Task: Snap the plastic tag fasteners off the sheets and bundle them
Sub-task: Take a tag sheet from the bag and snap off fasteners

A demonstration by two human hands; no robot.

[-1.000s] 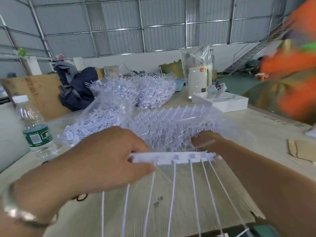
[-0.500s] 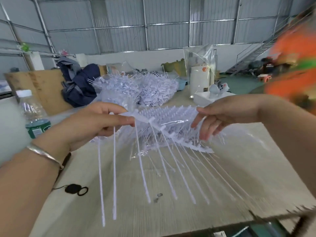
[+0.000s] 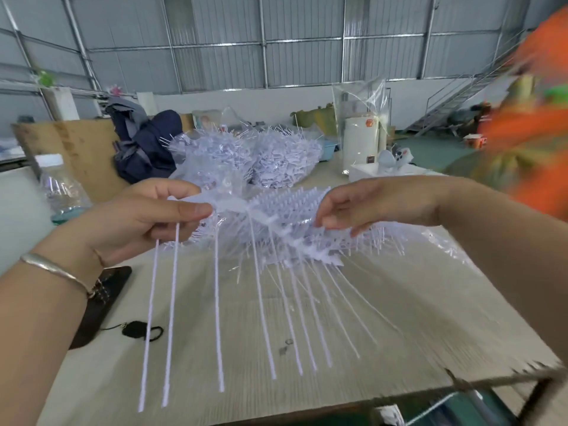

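The left hand (image 3: pixel 144 216) pinched the fastener sheet (image 3: pixel 246 210) between thumb and forefinger; the right hand (image 3: pixel 378 204), fingers relaxed, touched the sheet's far end.

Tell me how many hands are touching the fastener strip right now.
2. The left hand pinches the strip at its left end; the right hand touches it farther right with loosely bent fingers.

Your left hand (image 3: pixel 144 216) at nine o'clock pinches a white plastic fastener strip (image 3: pixel 261 219), thin stems hanging; your right hand (image 3: pixel 378 204) at three o'clock touches it with loose fingers.
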